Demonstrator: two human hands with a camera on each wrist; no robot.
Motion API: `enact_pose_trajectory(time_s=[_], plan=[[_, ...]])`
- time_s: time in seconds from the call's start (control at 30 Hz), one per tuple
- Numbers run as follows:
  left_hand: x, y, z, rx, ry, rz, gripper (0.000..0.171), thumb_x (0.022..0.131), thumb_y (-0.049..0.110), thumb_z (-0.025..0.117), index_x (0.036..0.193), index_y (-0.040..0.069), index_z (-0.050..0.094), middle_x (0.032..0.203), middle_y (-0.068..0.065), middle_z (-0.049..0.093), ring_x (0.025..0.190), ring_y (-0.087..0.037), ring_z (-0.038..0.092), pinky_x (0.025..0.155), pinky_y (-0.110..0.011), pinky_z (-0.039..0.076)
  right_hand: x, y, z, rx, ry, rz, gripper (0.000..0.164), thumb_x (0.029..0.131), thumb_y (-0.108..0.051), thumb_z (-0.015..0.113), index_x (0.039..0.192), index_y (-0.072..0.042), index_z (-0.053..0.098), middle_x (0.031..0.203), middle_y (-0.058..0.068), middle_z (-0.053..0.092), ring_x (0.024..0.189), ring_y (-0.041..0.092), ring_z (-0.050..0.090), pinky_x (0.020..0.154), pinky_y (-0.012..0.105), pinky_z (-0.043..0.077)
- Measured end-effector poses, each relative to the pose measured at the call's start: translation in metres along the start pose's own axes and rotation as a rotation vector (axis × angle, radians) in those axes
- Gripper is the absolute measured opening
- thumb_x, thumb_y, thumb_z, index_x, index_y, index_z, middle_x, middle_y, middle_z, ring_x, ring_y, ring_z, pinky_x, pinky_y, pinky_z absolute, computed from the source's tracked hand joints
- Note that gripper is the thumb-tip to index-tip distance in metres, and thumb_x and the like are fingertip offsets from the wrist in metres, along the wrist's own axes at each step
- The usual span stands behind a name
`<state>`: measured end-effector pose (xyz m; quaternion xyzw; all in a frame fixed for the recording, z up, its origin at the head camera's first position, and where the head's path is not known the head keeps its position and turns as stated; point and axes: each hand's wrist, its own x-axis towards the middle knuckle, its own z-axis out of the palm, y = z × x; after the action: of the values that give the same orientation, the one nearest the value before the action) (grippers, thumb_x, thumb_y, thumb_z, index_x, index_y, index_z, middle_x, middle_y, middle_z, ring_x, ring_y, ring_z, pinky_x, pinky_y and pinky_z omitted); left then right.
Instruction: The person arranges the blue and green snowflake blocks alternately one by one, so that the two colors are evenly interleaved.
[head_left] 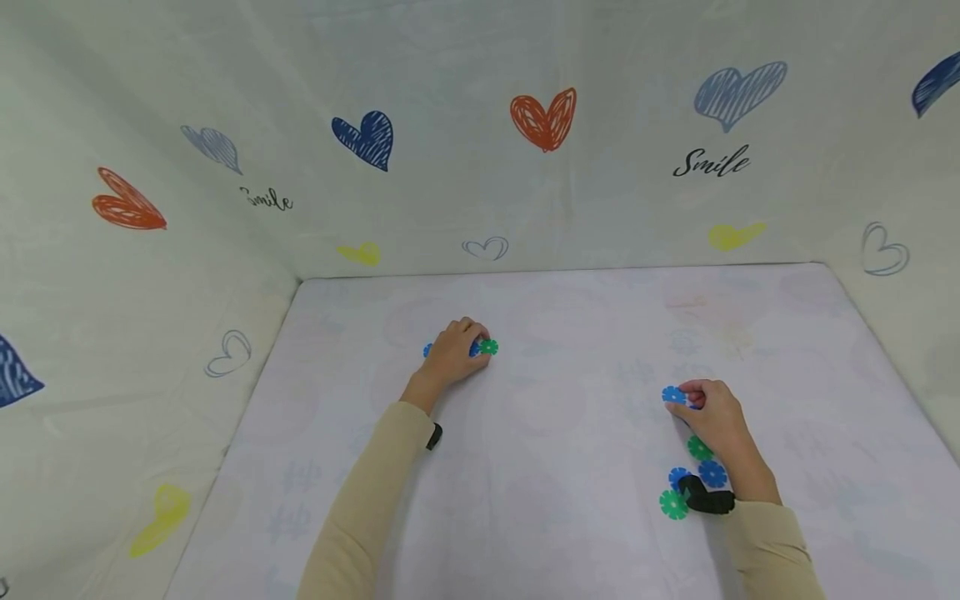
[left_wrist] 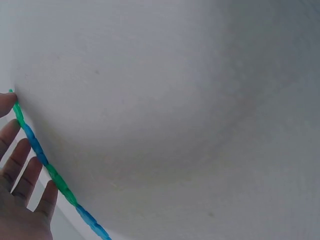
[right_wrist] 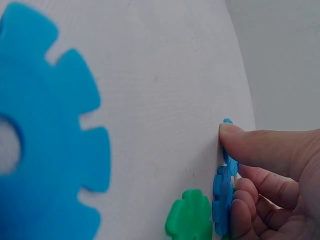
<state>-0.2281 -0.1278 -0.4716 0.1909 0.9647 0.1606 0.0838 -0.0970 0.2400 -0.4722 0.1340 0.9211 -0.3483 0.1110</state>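
Note:
My left hand (head_left: 453,352) lies over a row of joined notched plastic discs (left_wrist: 60,182), green and blue, which the left wrist view shows edge-on. Its spread, fairly straight fingers touch that row, with the thumb by a green end disc (head_left: 490,347). A blue disc (head_left: 428,350) shows past the hand's other side; the middle of the row is covered. Over on the right, my right hand (head_left: 718,414) pinches a blue notched disc (head_left: 672,394) between thumb and fingers. Another blue disc (right_wrist: 222,200) is against the curled fingers; whether they are joined cannot be told.
Loose discs lie below the right hand: green (head_left: 701,448), blue (head_left: 713,474), blue (head_left: 678,477) and green (head_left: 672,505). A black wrist camera (head_left: 705,498) partly covers them. Cloth walls with printed hearts (head_left: 543,121) border the white table (head_left: 555,467).

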Motion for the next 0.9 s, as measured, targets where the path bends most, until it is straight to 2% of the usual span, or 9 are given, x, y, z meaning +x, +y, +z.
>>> enact_pose_trajectory(time_s=[0.43,0.67,0.9], plan=[[0.0009,0.0014,-0.0003,-0.002,-0.011,-0.003,0.031,0.086,0.029,0.063,0.113,0.014,0.055,0.119,-0.005,0.052,0.11,-0.024,0.046,0.097,-0.041,0.041,-0.0024,-0.0016,0.0007,0.009,0.014,0.005,0.045,0.088,-0.016,0.063,0.12,0.011,0.046,0.105,0.025,0.044,0.095,0.036,0.044,0.083,0.044,0.046],[0.0006,0.0043,-0.0034,-0.013,-0.033,-0.026,0.031,0.086,0.027,0.063,0.113,0.014,0.055,0.12,-0.006,0.052,0.109,-0.025,0.046,0.098,-0.042,0.04,-0.0024,-0.0039,-0.0014,0.016,0.013,-0.065,0.042,0.087,-0.014,0.062,0.116,0.01,0.045,0.105,0.027,0.05,0.092,0.035,0.05,0.082,0.048,0.047],[0.001,0.0057,-0.004,-0.011,-0.038,-0.028,0.031,0.087,0.027,0.063,0.113,0.014,0.054,0.12,-0.006,0.051,0.111,-0.025,0.046,0.099,-0.042,0.039,-0.0024,-0.0071,-0.0062,-0.006,-0.022,-0.087,0.039,0.087,-0.013,0.061,0.117,0.006,0.042,0.098,0.023,0.054,0.085,0.03,0.052,0.071,0.037,0.048]])
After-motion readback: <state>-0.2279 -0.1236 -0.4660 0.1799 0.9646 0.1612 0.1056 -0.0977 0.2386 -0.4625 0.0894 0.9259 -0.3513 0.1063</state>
